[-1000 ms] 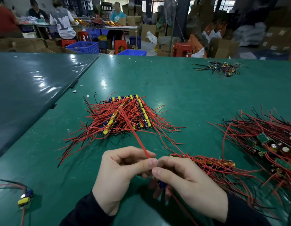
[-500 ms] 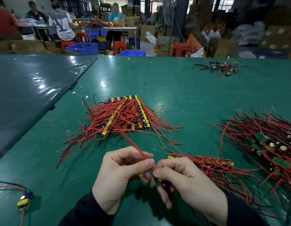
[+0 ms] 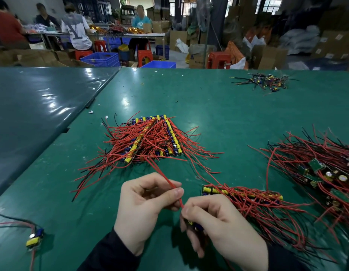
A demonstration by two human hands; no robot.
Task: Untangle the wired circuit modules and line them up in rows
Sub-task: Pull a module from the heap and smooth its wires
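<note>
A lone module (image 3: pixel 35 238), yellow and blue with thin wires trailing off it, lies on the green table (image 3: pixel 218 106) far to the left of the hands, near the table's front edge. Up and to the right of it, beyond the hands, sits the sorted stack (image 3: pixel 150 139): modules lined up in rows, yellow parts showing in lines, red and black wires fanned out over and around them.

The left hand (image 3: pixel 146 208) is curled, thumb and forefinger pinching a red wire (image 3: pixel 170 182) that slants up toward the sorted stack. Just right of it, nearly touching, the right hand (image 3: pixel 220 225) is also curled, gripping a small module (image 3: pixel 197 226) between thumb and fingers; only a bit of blue and yellow shows under the fingers. The red wire runs down into this hand.

Just behind the right hand lies a short row (image 3: pixel 242 193) of modules set side by side, their red wires sweeping right and toward the front edge. Further right of the hands, at the table's edge, is the tangled heap (image 3: pixel 326 169), green boards and round metal-topped parts buried in red and black wires. Far behind that, near the table's back edge, rests a small pile (image 3: pixel 265 81) of dark wires and parts.
</note>
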